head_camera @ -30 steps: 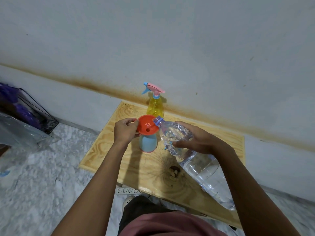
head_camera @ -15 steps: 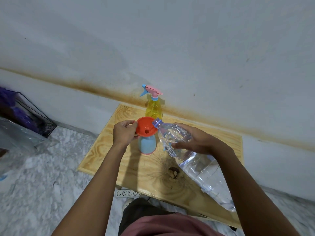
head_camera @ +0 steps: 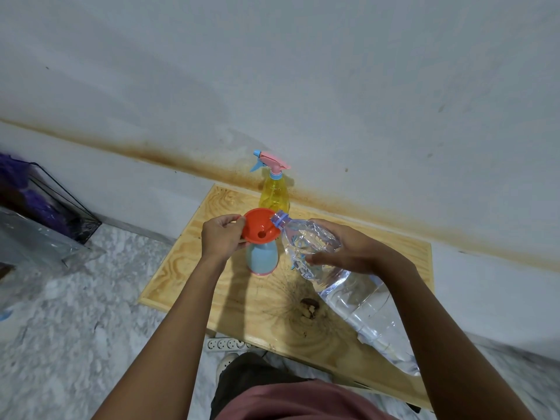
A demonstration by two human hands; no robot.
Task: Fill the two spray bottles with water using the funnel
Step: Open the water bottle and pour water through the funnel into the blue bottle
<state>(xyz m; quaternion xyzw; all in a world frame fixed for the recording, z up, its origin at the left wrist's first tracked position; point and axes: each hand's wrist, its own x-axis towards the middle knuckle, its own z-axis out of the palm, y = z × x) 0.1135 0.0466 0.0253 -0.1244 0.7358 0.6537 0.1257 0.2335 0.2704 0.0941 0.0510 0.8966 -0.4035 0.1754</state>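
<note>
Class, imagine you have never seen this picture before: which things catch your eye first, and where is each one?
The orange funnel at the centre, seated in the blue spray bottle and steadied by the left hand. Just right of it, the right hand tips a big clear water bottle, mouth over the funnel's rim. Behind them stands a yellow spray bottle by the wall.

text: none legible | water bottle (head_camera: 348, 286) label: apparently unreadable

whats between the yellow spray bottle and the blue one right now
In the head view, the orange funnel seated on the blue bottle and the mouth of the tilted water bottle sit before the yellow spray bottle.
</note>
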